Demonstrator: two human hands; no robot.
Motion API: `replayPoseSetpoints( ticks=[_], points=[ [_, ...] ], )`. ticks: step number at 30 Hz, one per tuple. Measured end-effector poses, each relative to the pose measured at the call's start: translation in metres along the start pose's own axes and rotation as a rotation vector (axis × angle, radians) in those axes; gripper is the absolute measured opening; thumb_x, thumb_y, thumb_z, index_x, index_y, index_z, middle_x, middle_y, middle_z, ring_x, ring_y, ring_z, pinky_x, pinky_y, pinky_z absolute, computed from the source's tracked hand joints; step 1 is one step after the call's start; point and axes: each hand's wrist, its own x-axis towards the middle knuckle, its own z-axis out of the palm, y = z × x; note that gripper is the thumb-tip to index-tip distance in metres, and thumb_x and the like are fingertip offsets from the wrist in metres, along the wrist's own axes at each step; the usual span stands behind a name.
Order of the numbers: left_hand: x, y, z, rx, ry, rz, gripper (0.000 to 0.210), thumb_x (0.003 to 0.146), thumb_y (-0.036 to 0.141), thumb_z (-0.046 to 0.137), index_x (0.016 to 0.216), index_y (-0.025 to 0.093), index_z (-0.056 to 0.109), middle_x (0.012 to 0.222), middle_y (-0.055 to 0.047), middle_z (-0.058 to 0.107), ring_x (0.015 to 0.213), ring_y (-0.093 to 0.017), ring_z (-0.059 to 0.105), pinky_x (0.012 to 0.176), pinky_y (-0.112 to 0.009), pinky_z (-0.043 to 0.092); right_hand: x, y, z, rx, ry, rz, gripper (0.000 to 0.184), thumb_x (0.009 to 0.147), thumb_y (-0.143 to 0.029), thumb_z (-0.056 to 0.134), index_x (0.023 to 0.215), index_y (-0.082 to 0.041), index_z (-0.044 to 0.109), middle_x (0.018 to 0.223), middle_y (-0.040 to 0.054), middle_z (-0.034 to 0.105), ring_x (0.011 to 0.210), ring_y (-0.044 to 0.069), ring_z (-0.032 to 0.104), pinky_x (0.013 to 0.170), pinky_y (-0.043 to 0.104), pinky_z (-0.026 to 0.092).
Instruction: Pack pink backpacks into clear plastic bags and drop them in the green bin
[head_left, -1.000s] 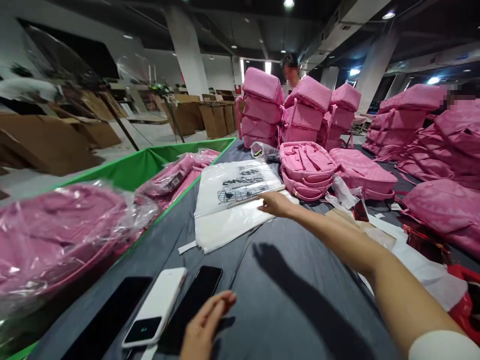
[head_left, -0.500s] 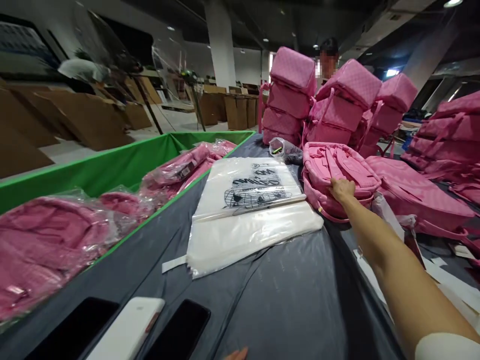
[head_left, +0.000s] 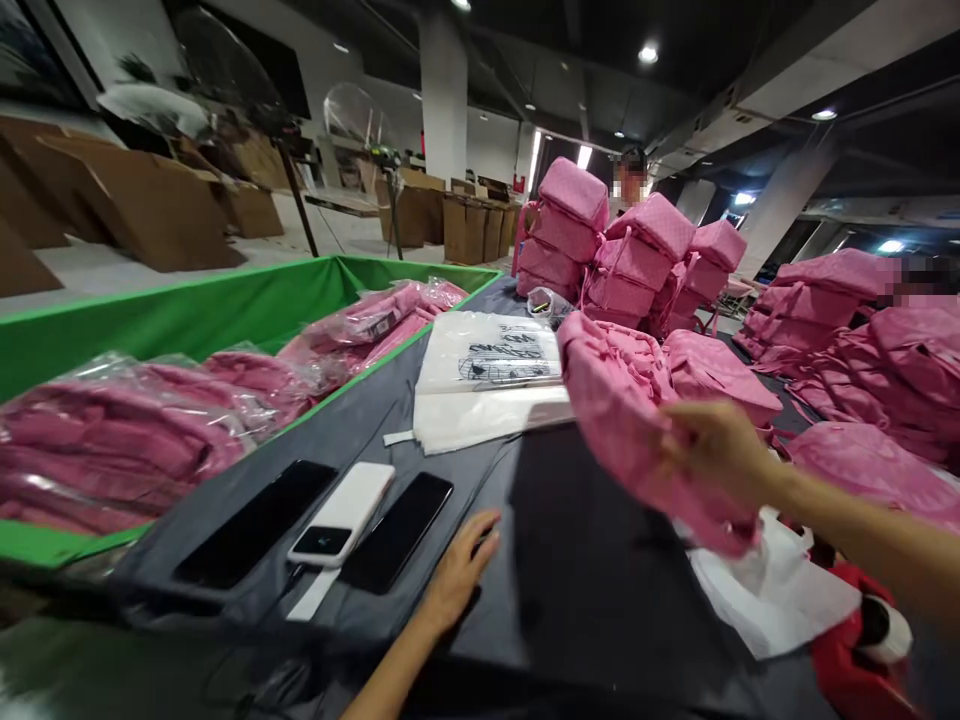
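While our right hand [head_left: 709, 448] grips a pink backpack [head_left: 619, 425] over the worktop [head_left: 581, 600], our left hand [head_left: 456, 572], loosely open, holds nothing near a black phone [head_left: 405, 530].

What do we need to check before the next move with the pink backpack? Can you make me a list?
1. Right hand gripping the pink backpack: ok, it holds the edge.
2. Backpack level: not ok, it is tilted.
3. Left hand free: ok, nothing is seen in it.
4. Printed plastic stack lying flat: ok, it is spread on the table.
5. Black phone and white device off the table: not ok, both lie near the left hand.
6. Backpack fully closed: cannot tell, too blurred.
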Motion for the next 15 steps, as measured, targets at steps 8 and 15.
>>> replayPoseSetpoints(
  ticks=[8, 15],
  points=[
    [-0.013, 0.051, -0.005, -0.269, 0.103, -0.241, 0.095, 0.079, 0.051, 0.076, 0.159, 0.026, 0.031, 0.165, -0.014, 0.039, 0.149, -0.036, 0.041, 0.120, -0.055, 0.039, -0.184, -0.136, 0.177, -0.131, -0.577, -0.550, 0.017, 0.088, -0.027, 0.071, 0.074, -0.018, 0.068, 0.067, 0.0058, 0.070, 0.063, 0.020, 0.065, 0.050, 0.028, 0.040],
    [0.008, 0.031, -0.016, 0.386, 0.206, 0.054, 0.065, 0.081, 0.012, 0.052, 0.146, 0.016, 0.053, 0.149, -0.014, 0.059, 0.138, -0.032, 0.056, 0.118, -0.051, 0.044, -0.112, -0.052, 0.166, 0.240, -0.122, -0.153, 0.024, 0.100, -0.031, 0.057, 0.118, -0.023, 0.070, 0.134, 0.0127, 0.068, 0.121, 0.024, 0.066, 0.102, 0.039, 0.053]
  ],
)
